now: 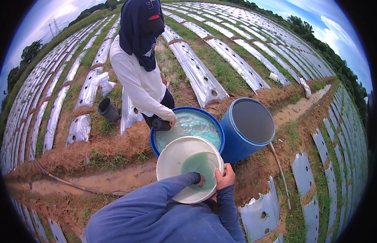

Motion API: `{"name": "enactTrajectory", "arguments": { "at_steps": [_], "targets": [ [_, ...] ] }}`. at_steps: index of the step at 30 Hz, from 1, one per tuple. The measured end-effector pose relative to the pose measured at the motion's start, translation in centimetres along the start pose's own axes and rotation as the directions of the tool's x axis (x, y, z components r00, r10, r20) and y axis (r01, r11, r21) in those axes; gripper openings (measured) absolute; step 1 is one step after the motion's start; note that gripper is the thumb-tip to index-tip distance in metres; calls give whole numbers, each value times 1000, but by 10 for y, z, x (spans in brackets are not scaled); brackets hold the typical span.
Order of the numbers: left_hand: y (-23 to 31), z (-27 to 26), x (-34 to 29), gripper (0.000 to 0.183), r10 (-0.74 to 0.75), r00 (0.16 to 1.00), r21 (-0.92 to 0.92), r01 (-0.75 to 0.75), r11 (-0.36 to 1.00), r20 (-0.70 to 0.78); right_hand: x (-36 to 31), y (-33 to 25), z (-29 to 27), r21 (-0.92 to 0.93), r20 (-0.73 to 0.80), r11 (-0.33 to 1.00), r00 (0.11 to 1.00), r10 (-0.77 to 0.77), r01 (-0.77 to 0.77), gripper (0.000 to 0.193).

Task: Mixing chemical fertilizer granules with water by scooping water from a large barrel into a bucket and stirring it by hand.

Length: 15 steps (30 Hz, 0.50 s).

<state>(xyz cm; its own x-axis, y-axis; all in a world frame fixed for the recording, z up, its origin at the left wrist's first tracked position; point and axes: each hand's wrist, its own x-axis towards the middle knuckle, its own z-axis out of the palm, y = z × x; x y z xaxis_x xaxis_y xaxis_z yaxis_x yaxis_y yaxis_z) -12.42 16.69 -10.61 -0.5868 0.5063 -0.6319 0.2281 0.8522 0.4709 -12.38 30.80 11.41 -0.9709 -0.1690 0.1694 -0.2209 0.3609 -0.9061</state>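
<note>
A white bucket [168, 160] with pale green liquid [196, 164] in it is tilted in front of me. My right hand [225, 176] grips its right rim, thumb inside and fingers around the outer wall. My left hand [201, 181] reaches into the bucket, and its fingertips are hidden in or behind the liquid. Just beyond, the bucket overlaps the near edge of a round blue tub [153, 139] holding foamy, light green liquid [192, 127]. Across the tub, another person [136, 83] in a white long-sleeved top holds a dark container [161, 124] at its left rim.
A blue barrel [237, 139] full of greyish liquid stands right of the tub. A muddy water channel [115, 178] crosses the ground, with a hose [71, 185] along it. A black bucket [108, 110] lies tilted at left. Plastic-covered beds [192, 67] with holes run all around.
</note>
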Motion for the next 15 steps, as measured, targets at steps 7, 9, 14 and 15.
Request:
{"name": "enactTrajectory", "arguments": {
  "at_steps": [7,9,14,15],
  "targets": [
    [-57,-6,-9,42,-200,839,-103,171,980,-506,2,0,4,37,28,999,999,22,-23,15],
    [-71,13,-10,41,-154,782,-8,188,982,-604,4,-5,6,47,33,999,999,26,-27,14],
    [-82,13,1,41,-307,936,219,341,914,-175,13,9,14,95,-17,995,1000,21,-19,21],
    [-78,14,1,41,-308,944,197,327,924,-122,13,8,16,104,-22,994,999,36,-34,21]
  ]
}}
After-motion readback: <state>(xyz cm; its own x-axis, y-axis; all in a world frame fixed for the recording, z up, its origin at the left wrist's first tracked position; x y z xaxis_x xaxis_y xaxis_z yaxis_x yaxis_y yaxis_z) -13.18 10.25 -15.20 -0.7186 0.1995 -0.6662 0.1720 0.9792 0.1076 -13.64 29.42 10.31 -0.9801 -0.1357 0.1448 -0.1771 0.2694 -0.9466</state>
